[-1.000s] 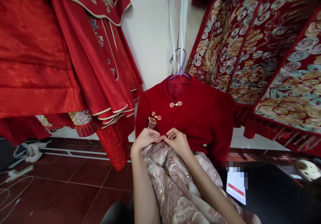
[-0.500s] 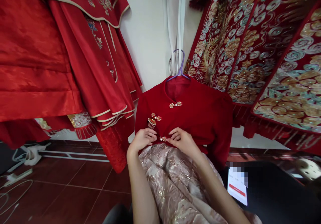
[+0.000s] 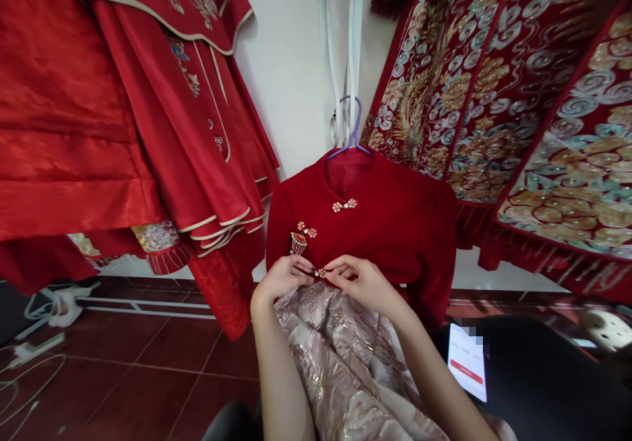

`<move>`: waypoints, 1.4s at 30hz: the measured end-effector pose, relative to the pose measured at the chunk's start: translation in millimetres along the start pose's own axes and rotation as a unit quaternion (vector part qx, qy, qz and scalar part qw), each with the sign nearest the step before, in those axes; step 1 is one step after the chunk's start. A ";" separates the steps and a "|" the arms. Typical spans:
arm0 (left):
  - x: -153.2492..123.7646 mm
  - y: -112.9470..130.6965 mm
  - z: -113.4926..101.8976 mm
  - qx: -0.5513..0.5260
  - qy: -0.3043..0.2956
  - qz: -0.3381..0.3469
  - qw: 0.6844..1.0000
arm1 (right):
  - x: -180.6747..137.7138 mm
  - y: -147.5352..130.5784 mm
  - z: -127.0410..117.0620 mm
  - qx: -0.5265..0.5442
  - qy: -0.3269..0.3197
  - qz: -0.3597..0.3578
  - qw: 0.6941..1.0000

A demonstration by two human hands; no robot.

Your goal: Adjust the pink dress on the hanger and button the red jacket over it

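Left hand (image 3: 284,276) and right hand (image 3: 363,283) meet low on the front of a dark red velvet jacket (image 3: 395,230). Each has thumb and fingertips pinched shut on one side of a small pearl clasp (image 3: 320,272), which sits between them on the jacket's slanted opening. So fine a pinch suits a fastening this tiny. Whether its two halves are joined cannot be made out. Both bare forearms reach up from the bottom of the view.

The jacket hangs from a purple hanger (image 3: 353,131) against a white wall, so its front faces the person and is spread open to both hands. Two matching fastenings sit higher on the same opening: a collar clasp (image 3: 344,205) and a tasselled clasp (image 3: 302,235), just above the left hand. Pale shimmering brocade (image 3: 345,355) spills down from under the jacket's hem, between the forearms.

Red satin robes (image 3: 123,131) hang at the left, and heavily embroidered garments (image 3: 518,99) at the right. A phone (image 3: 467,368) lies on a dark surface at lower right, and white cables (image 3: 29,355) trail over the red tiled floor
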State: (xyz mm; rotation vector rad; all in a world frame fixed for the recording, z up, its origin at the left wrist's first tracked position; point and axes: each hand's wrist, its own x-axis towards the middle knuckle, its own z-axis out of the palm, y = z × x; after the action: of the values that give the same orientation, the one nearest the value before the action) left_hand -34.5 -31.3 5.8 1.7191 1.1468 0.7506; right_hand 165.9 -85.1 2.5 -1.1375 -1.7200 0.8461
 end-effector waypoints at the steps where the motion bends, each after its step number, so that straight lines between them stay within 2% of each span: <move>1: 1.9 -1.4 1.3 0.002 -0.012 -0.006 1.000 | 1.0 3.2 3.9 -0.024 -0.002 0.003 1.000; 6: 9.2 -9.1 3.9 -0.007 -0.015 -0.008 1.000 | 7.5 19.9 14.9 -0.111 0.039 0.025 0.993; 11: 13.4 -10.0 8.6 -0.038 -0.016 0.004 0.999 | 12.2 29.5 17.6 -0.078 0.037 0.009 0.996; 17: 16.4 -9.1 13.4 -0.042 0.004 0.051 0.998 | 14.9 36.9 18.6 -0.060 0.051 0.005 0.997; 24: 16.9 -11.9 13.6 -0.043 0.010 0.061 0.997 | 15.1 38.5 19.4 -0.068 0.047 -0.007 0.997; 29: 14.9 -11.1 13.1 -0.045 -0.017 0.040 0.998 | 15.1 35.8 18.1 -0.058 0.051 0.002 0.997; 31: 15.0 -9.3 13.4 -0.067 0.005 0.033 0.997 | 14.7 34.0 15.0 -0.019 0.038 0.016 0.999; 34: 20.6 -7.3 14.7 -0.133 0.086 0.058 0.986 | 13.6 31.2 7.6 0.053 0.001 0.047 0.998; 38: 33.5 -5.4 17.4 -0.246 0.197 0.103 0.943 | 10.2 24.8 -3.4 0.079 -0.015 0.059 0.995; 40: 37.3 -3.4 18.8 -0.302 0.211 0.102 0.924 | 7.4 19.3 -8.5 0.059 -0.035 0.043 0.997; 42: 38.3 -1.0 19.9 -0.351 0.188 0.081 0.914 | 4.4 13.3 -12.7 0.029 -0.056 0.018 0.998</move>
State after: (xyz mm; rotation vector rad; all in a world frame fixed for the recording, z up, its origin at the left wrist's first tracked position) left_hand -3.4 -2.7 -3.0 1.0836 0.8232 1.4425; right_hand 181.2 -75.5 -3.0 -1.1025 -1.7586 0.9919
